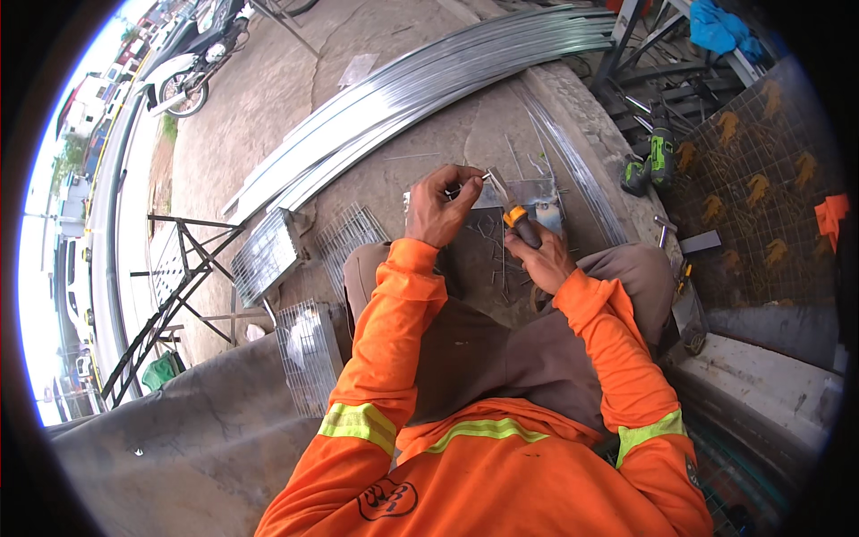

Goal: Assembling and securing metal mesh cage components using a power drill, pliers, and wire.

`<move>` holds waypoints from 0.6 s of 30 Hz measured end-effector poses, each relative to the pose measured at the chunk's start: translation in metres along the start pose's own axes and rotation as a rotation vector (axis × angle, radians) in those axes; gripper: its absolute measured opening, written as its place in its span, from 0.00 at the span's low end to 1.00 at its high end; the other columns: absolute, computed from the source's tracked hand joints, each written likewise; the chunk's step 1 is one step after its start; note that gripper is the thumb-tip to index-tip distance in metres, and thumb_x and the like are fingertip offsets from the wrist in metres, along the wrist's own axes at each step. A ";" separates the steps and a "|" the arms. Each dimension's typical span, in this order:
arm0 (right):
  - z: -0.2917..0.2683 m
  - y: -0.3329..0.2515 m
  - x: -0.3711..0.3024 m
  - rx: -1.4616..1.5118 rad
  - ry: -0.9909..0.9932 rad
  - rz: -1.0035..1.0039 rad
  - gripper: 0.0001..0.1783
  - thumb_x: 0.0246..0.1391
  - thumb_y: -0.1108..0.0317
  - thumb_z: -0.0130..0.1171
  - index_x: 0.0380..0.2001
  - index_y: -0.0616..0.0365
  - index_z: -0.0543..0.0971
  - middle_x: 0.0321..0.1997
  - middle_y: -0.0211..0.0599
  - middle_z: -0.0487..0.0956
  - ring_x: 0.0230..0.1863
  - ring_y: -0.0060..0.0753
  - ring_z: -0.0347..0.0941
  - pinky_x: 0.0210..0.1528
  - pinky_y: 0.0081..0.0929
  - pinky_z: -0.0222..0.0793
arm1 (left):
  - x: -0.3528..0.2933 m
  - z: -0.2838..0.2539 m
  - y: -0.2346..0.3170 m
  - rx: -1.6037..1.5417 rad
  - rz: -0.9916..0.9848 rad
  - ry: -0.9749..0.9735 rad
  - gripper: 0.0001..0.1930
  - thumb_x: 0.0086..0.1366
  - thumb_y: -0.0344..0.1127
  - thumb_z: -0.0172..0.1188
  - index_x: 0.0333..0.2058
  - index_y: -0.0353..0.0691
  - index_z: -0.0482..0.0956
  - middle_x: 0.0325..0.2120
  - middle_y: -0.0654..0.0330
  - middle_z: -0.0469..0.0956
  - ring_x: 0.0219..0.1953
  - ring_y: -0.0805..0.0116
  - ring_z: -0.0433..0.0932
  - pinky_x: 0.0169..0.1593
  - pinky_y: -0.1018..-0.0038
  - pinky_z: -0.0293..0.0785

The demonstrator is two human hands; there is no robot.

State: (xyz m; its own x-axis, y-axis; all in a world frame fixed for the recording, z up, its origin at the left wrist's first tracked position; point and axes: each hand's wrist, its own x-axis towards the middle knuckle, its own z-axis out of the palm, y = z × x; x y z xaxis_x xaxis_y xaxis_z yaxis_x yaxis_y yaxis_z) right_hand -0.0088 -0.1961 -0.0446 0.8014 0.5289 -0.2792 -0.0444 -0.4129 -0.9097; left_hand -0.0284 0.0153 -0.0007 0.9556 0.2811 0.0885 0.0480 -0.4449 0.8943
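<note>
My left hand (438,206) is closed in a pinch around a thin metal rod (456,191), held above the ground between my knees. In my right hand (548,259) is a hand tool with a yellow-and-black handle (521,223). The tool's narrow metal end reaches up and left, close to the rod's tip near my left fingers; whether they touch I cannot tell. Below my hands lie a flat metal plate (537,191) and several thin bits of wire. My fingers hide part of the tool and of the rod.
Long shiny metal strips (420,85) lie ahead. Wire-mesh panels (309,353) rest at my left, by a dark metal frame (183,295). A green cordless drill (661,148) and a hammer (664,228) are at my right. A motorcycle (192,76) stands far left.
</note>
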 end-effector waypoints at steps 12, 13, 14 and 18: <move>0.001 0.014 -0.002 -0.063 -0.015 -0.104 0.19 0.63 0.54 0.55 0.43 0.60 0.75 0.34 0.52 0.78 0.39 0.60 0.75 0.43 0.44 0.70 | -0.002 0.000 0.005 0.049 0.122 0.028 0.11 0.64 0.38 0.63 0.39 0.38 0.85 0.31 0.58 0.83 0.33 0.71 0.80 0.40 0.73 0.74; 0.000 0.017 -0.002 -0.063 -0.013 -0.103 0.19 0.63 0.54 0.55 0.43 0.60 0.75 0.34 0.52 0.78 0.39 0.60 0.75 0.43 0.44 0.70 | -0.001 0.001 0.005 0.046 0.105 0.024 0.11 0.64 0.38 0.63 0.39 0.38 0.85 0.31 0.57 0.83 0.33 0.70 0.80 0.40 0.73 0.74; -0.001 0.012 -0.003 -0.094 -0.006 -0.109 0.20 0.63 0.53 0.55 0.44 0.60 0.75 0.36 0.54 0.78 0.40 0.61 0.75 0.44 0.44 0.70 | -0.001 0.000 0.005 0.045 0.086 0.024 0.11 0.64 0.38 0.63 0.39 0.38 0.85 0.31 0.57 0.83 0.33 0.69 0.80 0.40 0.73 0.74; -0.003 0.005 -0.007 -0.099 0.029 -0.132 0.21 0.63 0.53 0.55 0.47 0.60 0.74 0.40 0.55 0.79 0.44 0.61 0.75 0.45 0.44 0.70 | -0.001 0.001 0.004 0.033 0.097 0.024 0.11 0.64 0.38 0.63 0.39 0.38 0.85 0.31 0.56 0.83 0.34 0.69 0.81 0.40 0.73 0.74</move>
State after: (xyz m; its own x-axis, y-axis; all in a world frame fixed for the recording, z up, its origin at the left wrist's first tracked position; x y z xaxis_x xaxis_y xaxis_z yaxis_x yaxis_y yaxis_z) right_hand -0.0127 -0.2039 -0.0460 0.8132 0.5627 -0.1489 0.1204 -0.4128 -0.9028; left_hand -0.0290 0.0120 0.0025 0.9491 0.2551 0.1845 -0.0344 -0.4986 0.8661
